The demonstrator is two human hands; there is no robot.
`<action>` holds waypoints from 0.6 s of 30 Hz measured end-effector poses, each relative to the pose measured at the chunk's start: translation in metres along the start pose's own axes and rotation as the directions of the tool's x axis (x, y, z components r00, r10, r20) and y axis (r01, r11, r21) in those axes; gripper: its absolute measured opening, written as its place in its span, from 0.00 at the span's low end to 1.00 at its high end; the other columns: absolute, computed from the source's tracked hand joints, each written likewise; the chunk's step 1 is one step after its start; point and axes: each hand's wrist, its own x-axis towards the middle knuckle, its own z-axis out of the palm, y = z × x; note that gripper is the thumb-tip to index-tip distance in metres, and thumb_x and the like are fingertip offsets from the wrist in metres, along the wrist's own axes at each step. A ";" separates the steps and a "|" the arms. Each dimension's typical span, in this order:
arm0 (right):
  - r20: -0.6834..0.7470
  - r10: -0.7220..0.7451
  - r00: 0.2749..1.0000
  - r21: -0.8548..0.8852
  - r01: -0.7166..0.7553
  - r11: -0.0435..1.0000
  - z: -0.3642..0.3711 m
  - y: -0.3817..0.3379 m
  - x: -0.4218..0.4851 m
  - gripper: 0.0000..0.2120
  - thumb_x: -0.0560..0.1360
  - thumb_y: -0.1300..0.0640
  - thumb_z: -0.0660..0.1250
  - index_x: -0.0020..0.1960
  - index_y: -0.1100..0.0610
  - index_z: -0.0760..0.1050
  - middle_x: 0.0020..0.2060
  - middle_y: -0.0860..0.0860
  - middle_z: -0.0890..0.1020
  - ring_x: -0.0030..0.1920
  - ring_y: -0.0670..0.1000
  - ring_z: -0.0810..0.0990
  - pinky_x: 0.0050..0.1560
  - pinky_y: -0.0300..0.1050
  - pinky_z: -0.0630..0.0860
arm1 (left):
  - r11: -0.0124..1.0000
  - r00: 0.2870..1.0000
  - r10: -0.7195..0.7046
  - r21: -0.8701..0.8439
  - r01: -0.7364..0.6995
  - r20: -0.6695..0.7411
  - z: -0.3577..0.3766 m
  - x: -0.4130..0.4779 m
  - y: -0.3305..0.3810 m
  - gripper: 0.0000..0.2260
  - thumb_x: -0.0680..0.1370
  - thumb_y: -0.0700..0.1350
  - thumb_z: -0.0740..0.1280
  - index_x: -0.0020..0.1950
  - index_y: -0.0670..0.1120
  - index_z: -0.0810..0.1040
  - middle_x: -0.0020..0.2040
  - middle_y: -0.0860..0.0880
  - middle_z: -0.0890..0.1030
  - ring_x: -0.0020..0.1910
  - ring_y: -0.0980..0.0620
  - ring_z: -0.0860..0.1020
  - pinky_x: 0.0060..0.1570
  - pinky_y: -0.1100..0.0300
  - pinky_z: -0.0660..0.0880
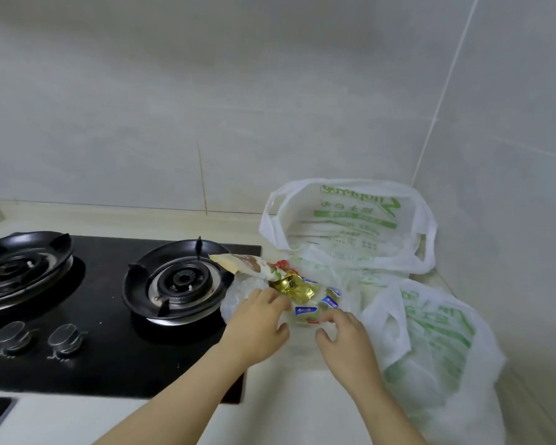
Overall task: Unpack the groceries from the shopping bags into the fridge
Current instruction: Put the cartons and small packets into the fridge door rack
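Gas hob (109, 316): sat unlit beside the shopping.
Upright bags (350, 226): propped in the corner, waiting.
Open bag (243, 292): lay slumped, snack packets (297, 289) inside, fridge unseen.
Left hand (257, 319): relaxed fingers spread its mouth.
Right hand (347, 338): curled toward packets; grasp unclear.

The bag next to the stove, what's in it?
A shiny gold packet, small blue-labelled packs and a long pouch poking out toward the burner. Anything underneath them is covered, so I can't tell.
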 end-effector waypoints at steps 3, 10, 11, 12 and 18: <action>0.060 -0.025 0.998 -0.012 0.026 1.000 -0.006 0.011 0.026 0.03 0.73 0.59 0.65 0.46 0.52 0.73 0.43 0.45 0.73 0.51 0.51 0.74 0.49 0.41 0.69 | 0.999 0.999 -0.040 -0.009 0.040 -0.021 0.008 0.024 0.000 0.15 0.76 0.48 0.60 0.62 0.48 0.74 0.59 0.50 0.73 0.60 0.48 0.69 0.57 0.60 0.65; 0.201 -0.035 0.979 0.006 0.034 0.999 -0.004 0.037 0.075 0.07 0.73 0.59 0.63 0.50 0.53 0.74 0.45 0.46 0.73 0.53 0.51 0.73 0.51 0.42 0.70 | 0.986 0.987 -0.155 0.048 0.157 -0.048 0.035 0.061 0.001 0.14 0.69 0.48 0.59 0.50 0.46 0.78 0.47 0.48 0.77 0.47 0.45 0.74 0.45 0.54 0.71; 0.220 -0.043 0.975 0.004 0.043 0.999 -0.003 0.039 0.080 0.08 0.73 0.60 0.63 0.51 0.53 0.74 0.45 0.45 0.72 0.54 0.51 0.73 0.51 0.41 0.70 | 0.984 0.985 -0.158 0.069 0.162 -0.070 0.039 0.063 0.000 0.11 0.67 0.46 0.60 0.44 0.47 0.79 0.42 0.49 0.77 0.42 0.45 0.75 0.39 0.54 0.71; 0.241 -0.054 0.969 0.005 0.054 0.999 -0.002 0.041 0.084 0.09 0.73 0.60 0.62 0.53 0.53 0.74 0.46 0.45 0.72 0.54 0.51 0.73 0.50 0.40 0.69 | 0.977 0.982 -0.172 0.112 0.180 -0.075 0.041 0.066 -0.001 0.09 0.65 0.46 0.58 0.38 0.48 0.78 0.37 0.51 0.76 0.36 0.47 0.75 0.33 0.56 0.71; 0.363 -0.120 0.924 0.026 0.119 0.993 0.001 0.048 0.113 0.17 0.75 0.62 0.60 0.62 0.51 0.74 0.56 0.47 0.76 0.56 0.46 0.74 0.51 0.34 0.67 | 0.932 0.978 -0.166 0.304 0.198 -0.128 0.051 0.096 -0.008 0.12 0.51 0.41 0.75 0.30 0.50 0.77 0.31 0.52 0.77 0.33 0.48 0.77 0.41 0.55 0.72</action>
